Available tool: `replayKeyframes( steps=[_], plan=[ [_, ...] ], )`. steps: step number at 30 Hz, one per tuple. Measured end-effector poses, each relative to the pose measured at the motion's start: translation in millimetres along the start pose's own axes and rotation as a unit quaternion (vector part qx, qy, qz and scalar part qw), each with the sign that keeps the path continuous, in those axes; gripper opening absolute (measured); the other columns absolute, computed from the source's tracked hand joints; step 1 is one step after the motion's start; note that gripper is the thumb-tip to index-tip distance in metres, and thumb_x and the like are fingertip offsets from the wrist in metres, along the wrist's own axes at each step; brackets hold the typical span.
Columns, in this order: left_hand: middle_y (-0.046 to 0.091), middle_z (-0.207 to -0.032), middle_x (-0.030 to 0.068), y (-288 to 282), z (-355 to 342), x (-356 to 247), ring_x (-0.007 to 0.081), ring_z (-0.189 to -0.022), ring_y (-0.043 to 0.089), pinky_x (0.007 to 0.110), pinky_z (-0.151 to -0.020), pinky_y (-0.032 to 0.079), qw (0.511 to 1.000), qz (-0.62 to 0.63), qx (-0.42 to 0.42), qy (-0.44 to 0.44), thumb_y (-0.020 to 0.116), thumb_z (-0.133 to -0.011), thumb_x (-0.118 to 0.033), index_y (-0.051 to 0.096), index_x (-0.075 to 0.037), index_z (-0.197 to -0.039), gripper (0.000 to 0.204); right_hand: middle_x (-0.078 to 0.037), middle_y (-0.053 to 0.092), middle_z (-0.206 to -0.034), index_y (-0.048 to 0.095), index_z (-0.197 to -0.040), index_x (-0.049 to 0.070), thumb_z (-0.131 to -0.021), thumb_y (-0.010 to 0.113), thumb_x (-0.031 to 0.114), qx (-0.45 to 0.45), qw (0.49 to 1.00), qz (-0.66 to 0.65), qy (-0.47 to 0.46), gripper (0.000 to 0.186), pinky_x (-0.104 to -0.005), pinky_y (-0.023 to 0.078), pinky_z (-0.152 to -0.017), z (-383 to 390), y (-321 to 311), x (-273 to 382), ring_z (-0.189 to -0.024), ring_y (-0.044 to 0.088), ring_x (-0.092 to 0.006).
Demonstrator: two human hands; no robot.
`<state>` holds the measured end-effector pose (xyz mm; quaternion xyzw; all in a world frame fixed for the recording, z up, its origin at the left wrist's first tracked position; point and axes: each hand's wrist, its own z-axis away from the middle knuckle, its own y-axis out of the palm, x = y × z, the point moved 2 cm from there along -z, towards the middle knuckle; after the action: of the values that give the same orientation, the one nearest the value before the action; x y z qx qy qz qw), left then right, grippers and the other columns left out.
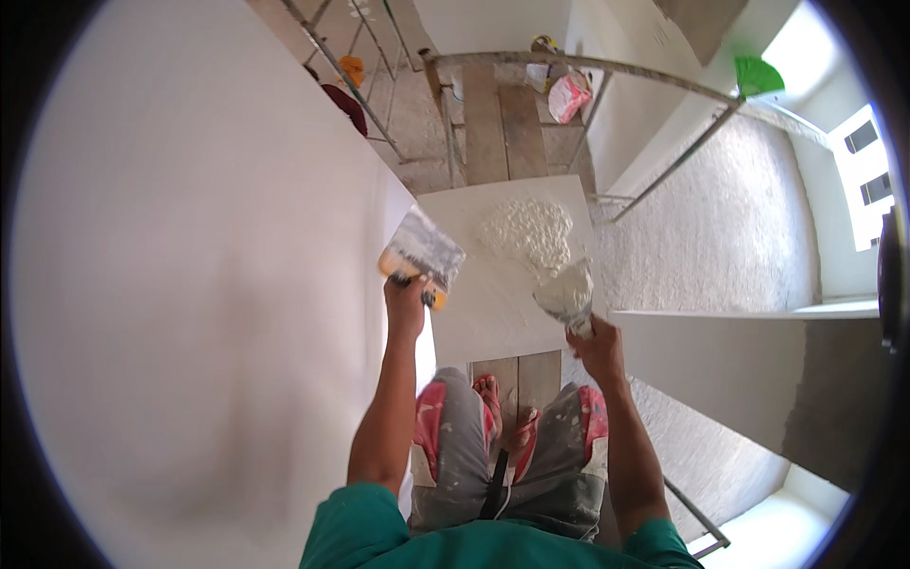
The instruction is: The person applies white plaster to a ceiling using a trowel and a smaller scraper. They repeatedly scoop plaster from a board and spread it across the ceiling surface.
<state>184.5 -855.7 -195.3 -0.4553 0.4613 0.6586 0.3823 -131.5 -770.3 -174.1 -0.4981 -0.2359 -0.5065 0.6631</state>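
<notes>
My left hand (408,296) is closed round the handle of a wide plastering blade (425,245) with a yellow-orange back edge. Its grey blade is smeared with white and sits beside the white wall, over the left edge of a pale square board (455,318). In my right hand (597,349) is a putty knife (567,292), its blade coated with off-white paste. That blade is over the board's right side, just below a lumpy heap of wet plaster (531,232). A thin smear of paste covers some of the board round the heap.
A smooth white wall (190,284) rises close on my left. Under the board and my sandalled feet run wooden planks (488,128), with a metal scaffold frame (588,64) at the far end. Beyond stands a pink-and-white bag (569,97). A ledge (720,370) juts in at right.
</notes>
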Motion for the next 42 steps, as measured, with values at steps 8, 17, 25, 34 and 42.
replayKeyframes(
  steps=[8, 17, 25, 34, 42],
  plan=[
    [0.057, -0.107, 0.0090, -47, 66, -123, 0.0215, -0.098, 0.059, 0.035, -0.086, 0.051, 0.962, 0.209, -0.165, -0.057, 0.061, -0.074, 0.002, 0.048, 0.000, -0.119, 0.047, -0.018, 0.065, -0.071, 0.065, -0.090, -0.002, -0.071, 0.071, 0.016, 0.020, 0.994, 0.105, 0.009, 0.026, -0.0366, 0.049, -0.062, 74, 8, 75, -0.064, 0.064, -0.0278],
    [0.059, -0.096, 0.0065, -32, 72, -138, 0.0195, -0.091, 0.060, 0.034, -0.080, 0.051, 0.922, 0.256, -0.284, -0.064, 0.059, -0.073, 0.000, 0.054, 0.000, -0.107, 0.034, -0.018, 0.066, -0.073, 0.064, -0.088, -0.003, -0.070, 0.073, 0.016, 0.131, 0.980, 0.152, 0.005, 0.027, -0.0378, 0.049, -0.063, 3, -25, 130, -0.068, 0.066, -0.0254],
    [0.061, -0.084, 0.0102, 15, 80, -197, 0.0204, -0.076, 0.062, 0.036, -0.071, 0.052, 0.867, 0.260, -0.416, -0.087, 0.061, -0.073, -0.006, 0.059, 0.001, -0.090, 0.018, -0.010, 0.062, -0.072, 0.059, -0.099, -0.004, -0.076, 0.066, 0.009, 0.289, 0.948, 0.108, -0.079, 0.027, -0.0338, 0.049, -0.056, -98, -22, 280, -0.059, 0.056, -0.0154],
    [0.062, -0.093, 0.0113, 98, 69, -314, 0.0226, -0.084, 0.064, 0.036, -0.078, 0.053, 0.789, 0.412, -0.449, 0.073, 0.061, -0.079, -0.003, 0.055, 0.003, -0.104, 0.026, -0.003, 0.055, -0.078, 0.050, -0.098, 0.004, -0.084, 0.059, 0.003, 0.535, 0.827, 0.051, -0.166, 0.017, -0.0281, 0.048, -0.060, -122, 10, 409, -0.067, 0.057, -0.0119],
    [0.062, -0.095, 0.0085, 155, 142, -429, 0.0213, -0.088, 0.063, 0.035, -0.081, 0.052, 0.690, 0.466, -0.538, 0.132, 0.057, -0.082, -0.003, 0.054, 0.000, -0.105, 0.023, -0.004, 0.057, -0.082, 0.051, -0.106, 0.004, -0.082, 0.058, 0.004, 0.608, 0.738, 0.057, -0.287, 0.025, -0.0293, 0.049, -0.060, -38, 64, 501, -0.070, 0.056, -0.0119]
  ],
)
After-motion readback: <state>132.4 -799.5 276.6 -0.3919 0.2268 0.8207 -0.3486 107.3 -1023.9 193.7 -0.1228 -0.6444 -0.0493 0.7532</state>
